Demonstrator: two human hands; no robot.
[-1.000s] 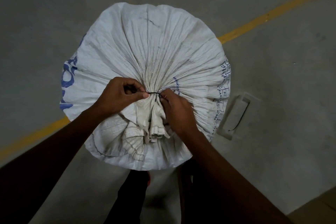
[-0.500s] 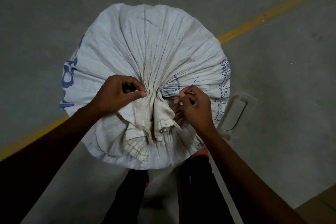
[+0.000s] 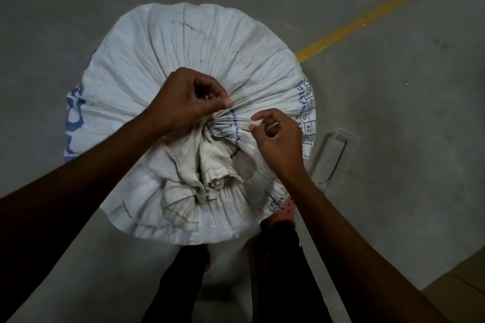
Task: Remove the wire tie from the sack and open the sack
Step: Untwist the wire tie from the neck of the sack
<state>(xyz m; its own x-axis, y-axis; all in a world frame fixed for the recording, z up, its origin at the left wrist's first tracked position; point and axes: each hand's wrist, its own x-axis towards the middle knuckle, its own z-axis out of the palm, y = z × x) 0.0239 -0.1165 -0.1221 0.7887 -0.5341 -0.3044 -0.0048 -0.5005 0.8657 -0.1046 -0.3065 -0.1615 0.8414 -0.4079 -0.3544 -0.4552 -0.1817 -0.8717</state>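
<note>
A full white woven sack (image 3: 199, 42) with blue print stands on the concrete floor, its top gathered into a pleated neck (image 3: 210, 136). My left hand (image 3: 189, 97) reaches over the far side of the neck, thumb and forefinger pinched together on the folds. My right hand (image 3: 279, 136) is just right of the neck, fingertips pinched. A short dark curve of the wire tie (image 3: 234, 151) shows beside the neck below my right thumb. The wire is too thin to follow into my fingers. The loose cloth end (image 3: 204, 178) flops toward me.
A yellow painted line (image 3: 380, 10) crosses the grey floor behind the sack. A pale rectangular piece (image 3: 333, 155) lies on the floor to the right. My dark-trousered legs (image 3: 278, 270) and pink footwear (image 3: 287, 208) stand against the near side. A brown surface (image 3: 462, 294) fills the bottom right corner.
My left hand has moved up and over the far side of the neck. My right hand swung out to the right with the wire end, and the neck's folds look looser.
</note>
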